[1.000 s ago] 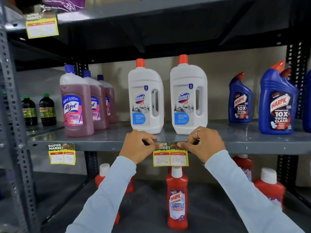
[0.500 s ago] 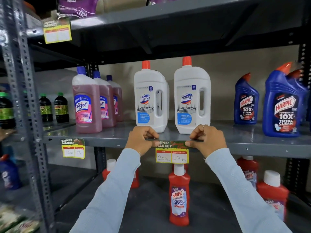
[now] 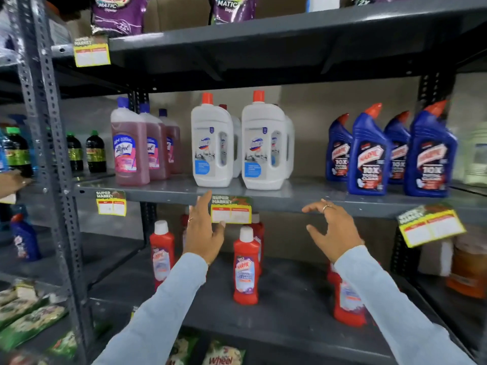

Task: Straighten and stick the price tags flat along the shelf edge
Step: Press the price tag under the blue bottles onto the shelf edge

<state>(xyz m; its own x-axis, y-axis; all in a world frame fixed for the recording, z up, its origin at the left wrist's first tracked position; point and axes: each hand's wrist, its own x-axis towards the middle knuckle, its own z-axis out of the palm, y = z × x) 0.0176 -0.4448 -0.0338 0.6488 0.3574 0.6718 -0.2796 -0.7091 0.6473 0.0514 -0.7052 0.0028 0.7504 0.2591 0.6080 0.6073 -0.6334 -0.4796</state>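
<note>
A yellow and green price tag [image 3: 231, 209] hangs straight on the grey shelf edge [image 3: 290, 202] below the white bottles. My left hand [image 3: 204, 230] is open just left of it, thumb tip near its lower left corner. Apart from the tag, my right hand [image 3: 333, 229] is open, fingers spread below the shelf edge. Further right another price tag [image 3: 431, 225] hangs tilted off the edge. A third price tag [image 3: 111, 203] sits at the left end of the same shelf. On the upper shelf edge is one more price tag [image 3: 91, 51].
White bottles [image 3: 238, 143], pink bottles [image 3: 137, 146] and blue bottles [image 3: 390, 151] stand on the middle shelf. Red bottles [image 3: 246, 264] stand on the shelf below. A grey perforated upright [image 3: 50, 143] rises at left. Another person's hand [image 3: 11, 181] shows at the left border.
Both hands let go of the middle tag and opened. The right hand moved away to the right. The view pulled back and shifted, bringing the tilted tag at right into sight.
</note>
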